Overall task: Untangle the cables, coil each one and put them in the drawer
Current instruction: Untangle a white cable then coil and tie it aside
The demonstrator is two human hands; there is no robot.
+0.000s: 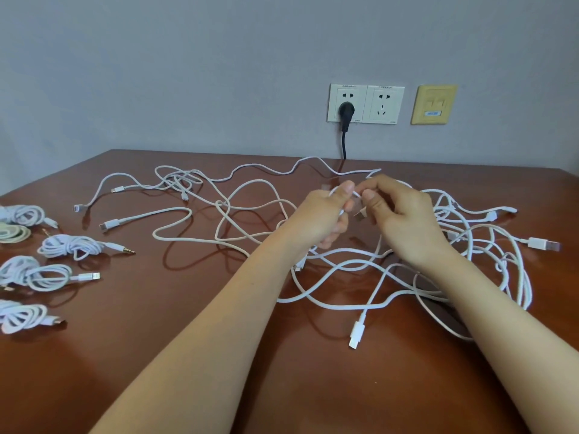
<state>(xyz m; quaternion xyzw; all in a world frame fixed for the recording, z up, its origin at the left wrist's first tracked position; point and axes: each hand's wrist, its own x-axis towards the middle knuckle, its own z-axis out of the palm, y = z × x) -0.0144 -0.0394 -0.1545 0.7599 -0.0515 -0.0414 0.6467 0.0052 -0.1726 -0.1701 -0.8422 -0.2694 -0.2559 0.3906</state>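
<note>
A glossy reddish-brown table stands against the wall. Loose white cables sprawl in a tangle over its middle and right side, loops crossing one another, with a USB plug lying out toward the right edge. Along the left edge, well apart from the tangle, sit four coiled white bundles, one ending in an audio jack. A beige ring lies between the two farthest bundles.

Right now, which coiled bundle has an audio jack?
The second bundle from the back: its gold-tipped jack points right; the others end in flat plugs.
</note>
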